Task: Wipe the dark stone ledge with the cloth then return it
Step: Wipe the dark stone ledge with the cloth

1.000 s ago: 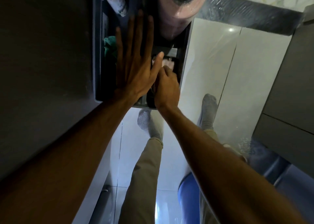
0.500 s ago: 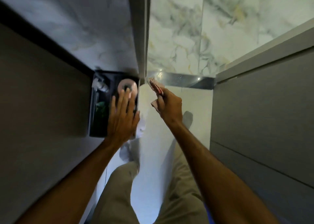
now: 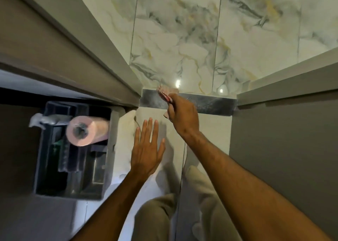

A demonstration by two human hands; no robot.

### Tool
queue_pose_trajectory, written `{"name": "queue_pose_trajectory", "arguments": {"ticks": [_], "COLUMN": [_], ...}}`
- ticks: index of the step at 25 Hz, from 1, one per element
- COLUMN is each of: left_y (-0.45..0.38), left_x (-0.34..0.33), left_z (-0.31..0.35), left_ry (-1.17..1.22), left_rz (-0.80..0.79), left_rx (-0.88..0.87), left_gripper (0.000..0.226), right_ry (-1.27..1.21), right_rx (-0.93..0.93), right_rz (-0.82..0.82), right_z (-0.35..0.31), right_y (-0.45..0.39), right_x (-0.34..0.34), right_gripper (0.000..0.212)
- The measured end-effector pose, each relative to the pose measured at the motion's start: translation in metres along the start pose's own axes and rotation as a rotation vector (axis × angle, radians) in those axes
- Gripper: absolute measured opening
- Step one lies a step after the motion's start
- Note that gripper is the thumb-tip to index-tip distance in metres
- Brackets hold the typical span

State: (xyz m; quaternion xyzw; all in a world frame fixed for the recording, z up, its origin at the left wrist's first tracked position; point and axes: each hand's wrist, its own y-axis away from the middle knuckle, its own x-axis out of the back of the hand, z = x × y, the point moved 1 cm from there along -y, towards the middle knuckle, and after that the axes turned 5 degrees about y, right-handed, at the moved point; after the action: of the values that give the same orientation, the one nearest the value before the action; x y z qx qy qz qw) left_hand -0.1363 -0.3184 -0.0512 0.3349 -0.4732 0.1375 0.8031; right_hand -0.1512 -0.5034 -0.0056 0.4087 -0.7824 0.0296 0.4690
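Observation:
A dark speckled stone ledge (image 3: 210,104) runs across the foot of the marble wall, between two grey cabinets. My right hand (image 3: 182,112) is shut on a pink cloth (image 3: 165,92) and holds it against the ledge's left part. My left hand (image 3: 147,149) hangs open over the pale floor tiles, fingers spread, holding nothing. A dark caddy (image 3: 73,158) stands at the left.
The caddy holds a pink paper roll (image 3: 86,131), a spray bottle (image 3: 43,120) and a green item. Grey cabinets (image 3: 283,149) close in on the right and left. My legs in beige trousers (image 3: 157,217) are below.
My right hand drew the pink cloth out of the caddy and carried it up to the ledge. My left hand left the caddy and moved right over the floor.

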Motion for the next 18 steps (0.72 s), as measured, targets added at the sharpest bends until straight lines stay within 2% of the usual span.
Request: {"name": "queue_pose_trajectory", "arguments": {"ticks": [2, 4, 6, 9, 12, 16, 18], "left_y": [-0.047, -0.088, -0.127, -0.171, -0.194, -0.201, -0.202], "left_x": [-0.082, -0.159, -0.228, -0.314, -0.372, -0.407, -0.415], "left_z": [-0.024, -0.056, -0.093, -0.142, -0.171, -0.193, -0.199], "left_ry": [-0.087, -0.148, -0.104, -0.096, -0.107, -0.075, -0.088], "left_rz": [-0.028, 0.04, 0.094, 0.085, 0.12, 0.328, 0.371], "left_rx": [0.028, 0.011, 0.026, 0.145, 0.151, 0.052, 0.033], "left_gripper": [0.074, 0.072, 0.071, 0.078, 0.081, 0.074, 0.075], "right_ry": [0.053, 0.114, 0.212, 0.359, 0.363, 0.317, 0.411], "right_rx": [0.016, 0.05, 0.121, 0.22, 0.217, 0.315, 0.407], "right_rz": [-0.018, -0.037, -0.06, -0.107, -0.158, 0.122, 0.041], "right_z": [0.049, 0.088, 0.118, 0.155, 0.185, 0.204, 0.209], "right_y": [-0.044, -0.088, -0.127, -0.174, -0.196, -0.203, -0.209], "right_x": [-0.066, -0.134, -0.199, -0.287, -0.347, -0.386, -0.404], "right_gripper": [0.026, 0.026, 0.027, 0.039, 0.038, 0.051, 0.062]}}
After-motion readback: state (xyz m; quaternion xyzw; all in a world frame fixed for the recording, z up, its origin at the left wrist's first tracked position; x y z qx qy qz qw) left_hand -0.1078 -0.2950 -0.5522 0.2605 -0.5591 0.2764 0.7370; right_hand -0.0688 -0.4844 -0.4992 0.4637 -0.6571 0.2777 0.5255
